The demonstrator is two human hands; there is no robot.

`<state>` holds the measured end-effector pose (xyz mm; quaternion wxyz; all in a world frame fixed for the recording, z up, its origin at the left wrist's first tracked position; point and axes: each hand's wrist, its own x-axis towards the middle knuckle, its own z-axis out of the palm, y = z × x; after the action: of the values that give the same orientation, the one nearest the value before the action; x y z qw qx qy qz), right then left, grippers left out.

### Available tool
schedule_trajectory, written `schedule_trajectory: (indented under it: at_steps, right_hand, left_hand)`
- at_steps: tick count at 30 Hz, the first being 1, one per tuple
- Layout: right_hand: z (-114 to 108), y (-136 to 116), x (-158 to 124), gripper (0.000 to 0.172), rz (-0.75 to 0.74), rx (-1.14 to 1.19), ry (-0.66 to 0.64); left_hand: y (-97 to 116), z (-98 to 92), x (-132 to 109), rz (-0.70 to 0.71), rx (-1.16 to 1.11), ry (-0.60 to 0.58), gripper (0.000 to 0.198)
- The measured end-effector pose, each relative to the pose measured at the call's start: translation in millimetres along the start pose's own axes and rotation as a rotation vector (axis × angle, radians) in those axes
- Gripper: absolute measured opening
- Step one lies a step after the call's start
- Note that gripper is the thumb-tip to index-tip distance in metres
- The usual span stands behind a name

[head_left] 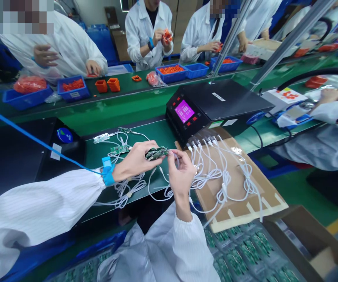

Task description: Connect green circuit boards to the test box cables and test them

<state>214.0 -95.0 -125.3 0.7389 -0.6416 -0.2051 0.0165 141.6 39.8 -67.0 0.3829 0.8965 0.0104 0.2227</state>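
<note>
My left hand [135, 160], with a blue wrist strap [108, 171] above its wrist, is closed around a small stack of green circuit boards [156, 153]. At the right end of the stack, my right hand [182, 170] pinches a white cable [177, 158]; its plug is mostly hidden by the fingers. More boards lie beyond my left hand, among them a green circuit board [119, 149] and a paler board [102, 138], with white cables attached. Coiled white cables [129, 190] lie below my left wrist.
A black test box [222, 102] with a lit purple screen [184, 111] stands ahead, white cables plugged into its front over a cardboard sheet [245, 156]. Trays of circuit boards [245, 250] sit low right. Co-workers handle orange parts near blue bins [196, 71] across the line.
</note>
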Motion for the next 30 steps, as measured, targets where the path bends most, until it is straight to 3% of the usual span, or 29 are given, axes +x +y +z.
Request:
schedule_trajectory:
  at_steps: [6,15,20,27,30]
  right_hand:
    - [1.8,-0.2,0.6,0.022,0.017,0.035,0.029]
    - [3.0,2.0,-0.3,0.020,-0.105,-0.066,0.079]
    - [5.7,6.0,1.3,0.021,-0.101,-0.076,0.101]
    - [-7.3,8.8,24.2,0.030,-0.004,-0.082,-0.019]
    - [-24.6,19.9,27.8,0.029,-0.003,-0.295,-0.089]
  left_hand:
    - [3.2,2.3,1.5,-0.021,0.028,0.005,0.013]
    - [7.7,8.9,5.2,0.049,0.101,0.036,0.014]
    - [10.0,12.5,10.0,0.038,0.130,0.049,0.019]
    - [-9.3,12.1,28.4,-0.211,0.053,0.057,0.017]
    - [-20.6,11.7,38.4,-0.319,0.082,0.085,0.028]
